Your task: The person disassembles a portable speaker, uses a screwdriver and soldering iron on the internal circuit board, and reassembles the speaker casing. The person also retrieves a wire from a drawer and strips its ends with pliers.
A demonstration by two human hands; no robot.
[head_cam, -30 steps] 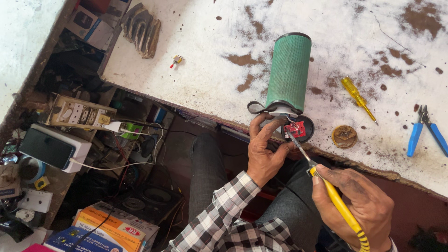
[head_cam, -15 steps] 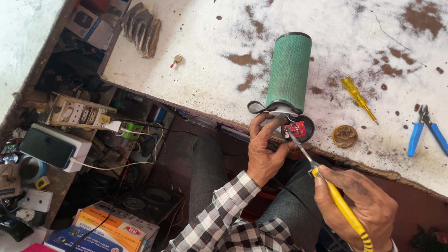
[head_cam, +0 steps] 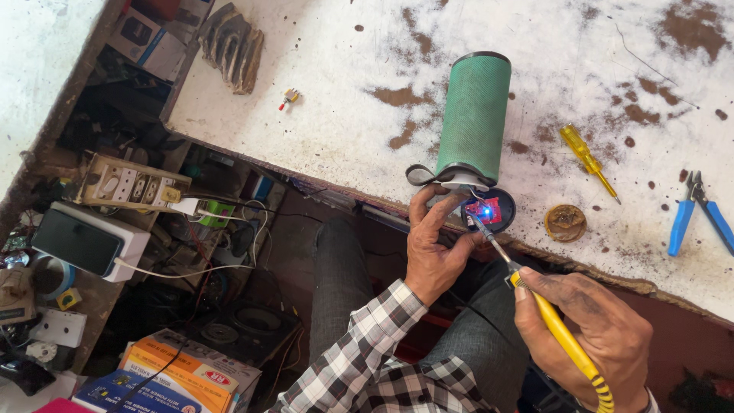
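A green cylindrical speaker [head_cam: 474, 115] lies on the stained white workbench [head_cam: 344, 115], its open end at the bench's front edge. My left hand [head_cam: 436, 245] grips that end and its black end cap [head_cam: 493, 210], where a small red circuit board shows a blue light. My right hand [head_cam: 589, 336] holds a yellow-handled soldering iron [head_cam: 554, 329], and its metal tip touches the red board.
A yellow screwdriver [head_cam: 585, 159], a round brown tin [head_cam: 566, 222] and blue-handled pliers [head_cam: 696, 210] lie right of the speaker. A small switch [head_cam: 289, 97] lies on the bench to the left. Below are a socket board [head_cam: 134, 183], a phone [head_cam: 76, 241] and boxes [head_cam: 180, 371].
The hands and iron have held almost still. A blue light now shows on the red board.
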